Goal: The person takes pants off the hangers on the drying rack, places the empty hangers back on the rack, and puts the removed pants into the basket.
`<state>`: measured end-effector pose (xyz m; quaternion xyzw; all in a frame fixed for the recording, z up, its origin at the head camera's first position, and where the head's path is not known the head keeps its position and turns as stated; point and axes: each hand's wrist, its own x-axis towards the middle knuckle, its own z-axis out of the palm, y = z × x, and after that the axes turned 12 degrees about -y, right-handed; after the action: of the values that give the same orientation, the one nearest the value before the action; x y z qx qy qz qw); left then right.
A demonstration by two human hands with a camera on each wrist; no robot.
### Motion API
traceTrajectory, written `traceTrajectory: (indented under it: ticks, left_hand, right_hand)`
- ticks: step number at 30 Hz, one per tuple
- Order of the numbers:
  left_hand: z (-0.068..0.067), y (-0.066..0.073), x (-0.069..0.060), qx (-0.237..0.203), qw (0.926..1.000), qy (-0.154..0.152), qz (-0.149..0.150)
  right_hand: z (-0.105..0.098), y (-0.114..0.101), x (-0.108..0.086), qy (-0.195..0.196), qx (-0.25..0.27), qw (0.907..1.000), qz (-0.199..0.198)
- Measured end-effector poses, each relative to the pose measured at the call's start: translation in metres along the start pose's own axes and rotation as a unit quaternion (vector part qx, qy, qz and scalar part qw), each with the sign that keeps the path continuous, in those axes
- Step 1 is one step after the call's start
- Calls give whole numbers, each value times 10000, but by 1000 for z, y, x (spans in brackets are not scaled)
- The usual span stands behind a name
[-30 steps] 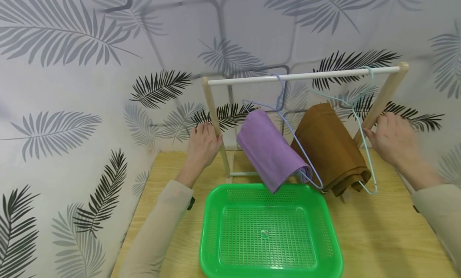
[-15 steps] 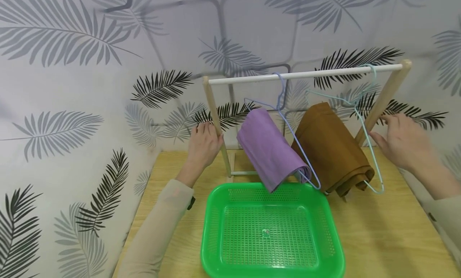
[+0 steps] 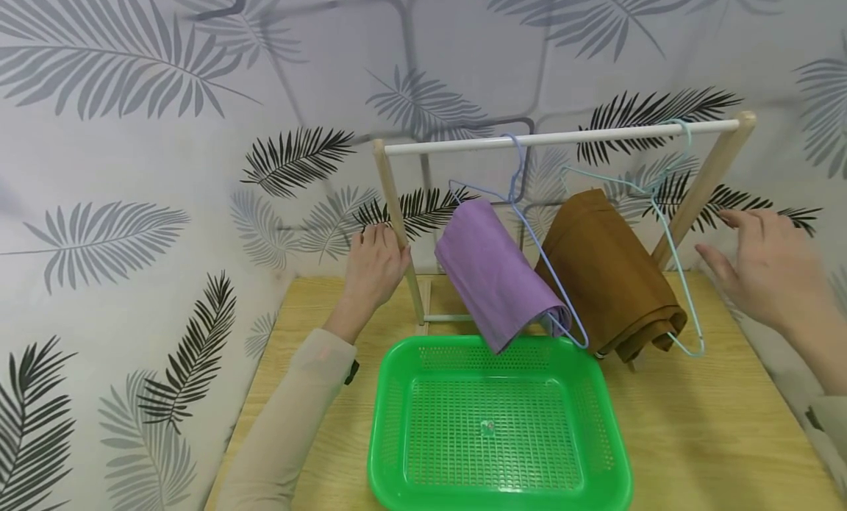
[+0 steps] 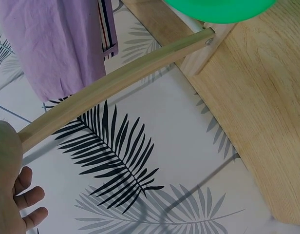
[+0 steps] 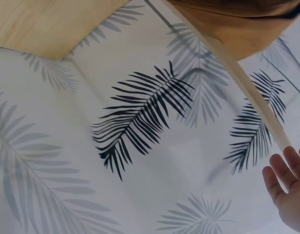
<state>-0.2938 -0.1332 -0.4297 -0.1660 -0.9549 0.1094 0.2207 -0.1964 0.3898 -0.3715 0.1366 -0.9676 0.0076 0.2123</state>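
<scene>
A small clothes rack with a white top rail [image 3: 562, 139] and wooden posts stands at the back of the table. My left hand [image 3: 377, 265] holds its left post [image 3: 392, 195]. In the left wrist view the post runs up to the base of the thumb, and several fingers curl below it. My right hand [image 3: 770, 268] is raised beside the right post [image 3: 704, 180], apart from it, thumb and fingers spread. From the rail hang a purple cloth [image 3: 496, 276] on a lilac hanger [image 3: 551, 265] and a brown cloth [image 3: 605, 276] on a mint hanger [image 3: 676, 254].
In front of the rack a green plastic basket [image 3: 380, 423] sits on the wooden table [image 3: 695, 437]. Behind everything is a wall covering [image 3: 298, 70] printed with leaves, close to the back of the rack.
My right hand has let go of the right post and moved away to the right, its fingers opening. The rack shifted very slightly to the right at first. My left hand stays on its post.
</scene>
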Motion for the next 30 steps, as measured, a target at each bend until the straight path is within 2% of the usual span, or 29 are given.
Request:
traceTrajectory:
  ticks: [3, 6, 10, 12, 16, 22, 30]
  left_hand:
    - [0, 0, 1, -11, 10000, 39, 2]
    - [0, 0, 1, -39, 10000, 17, -13]
    - [0, 0, 1, -17, 10000, 19, -22]
    - [1, 0, 1, -6, 10000, 56, -24]
    - [1, 0, 2, -12, 9999, 152, -16]
    - [0, 0, 2, -60, 9999, 107, 3]
    - [0, 0, 1, -69, 9997, 223, 2]
  right_hand:
    - [-9, -4, -3, 64, 0, 10000, 33]
    - [-14, -11, -4, 289, 123, 9995, 33]
    - [-17, -25, -5, 1026, 165, 9945, -89]
    - [-19, -33, -5, 1217, 169, 9923, -123]
    - [-22, -47, -6, 1197, 476, 9916, -53]
    - [-21, -68, -7, 1342, 920, 9866, -101]
    - [-18, -100, -12, 1486, 1651, 9750, -119]
